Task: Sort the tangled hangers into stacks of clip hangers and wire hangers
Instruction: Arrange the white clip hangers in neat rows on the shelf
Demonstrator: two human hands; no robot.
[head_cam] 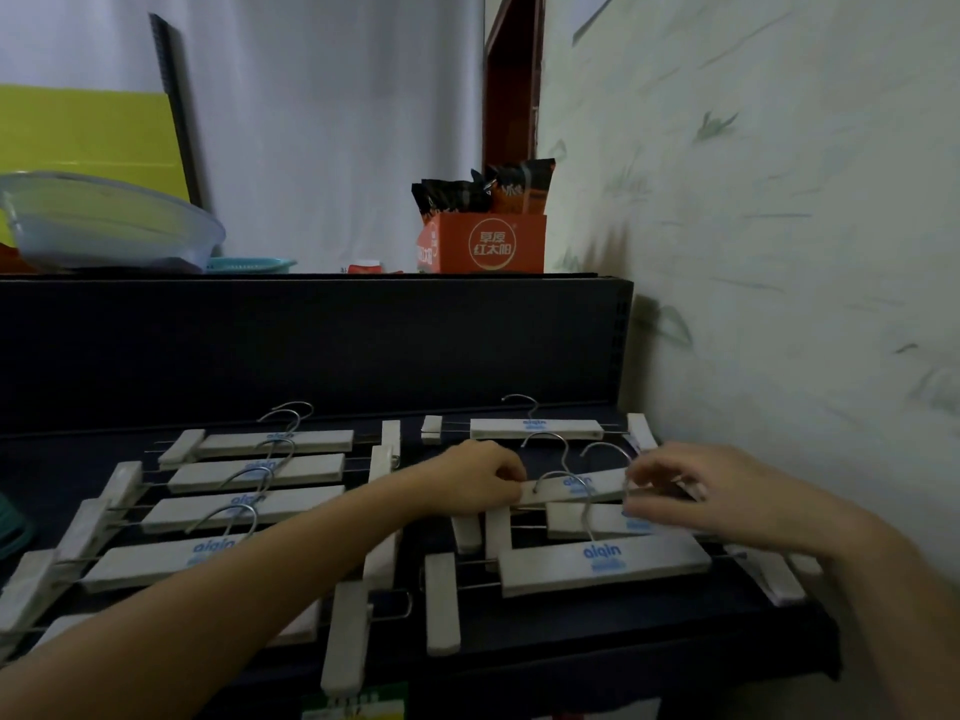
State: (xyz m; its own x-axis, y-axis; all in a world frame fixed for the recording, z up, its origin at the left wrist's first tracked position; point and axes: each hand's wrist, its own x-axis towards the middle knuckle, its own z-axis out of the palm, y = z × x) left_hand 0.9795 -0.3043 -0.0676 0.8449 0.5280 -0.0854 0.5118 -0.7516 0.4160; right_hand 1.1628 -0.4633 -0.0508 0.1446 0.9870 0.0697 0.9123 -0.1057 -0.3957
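Several pale wooden clip hangers with metal hooks lie on a dark shelf [571,636]. On the left, a neat row of them [244,506] is laid out one behind the other. On the right lies a looser group: one at the back [535,427], one at the front [602,561], and two overlapping between. My left hand [478,478] grips the left end of a middle hanger [576,488]. My right hand [685,491] pinches its right end. No wire hanger is visible.
A patterned wall [779,252] stands close on the right. Behind the shelf rises a dark panel [311,345], topped by an orange carton with snack packets [483,241], a clear plastic basin [104,226] and a yellow board [88,132].
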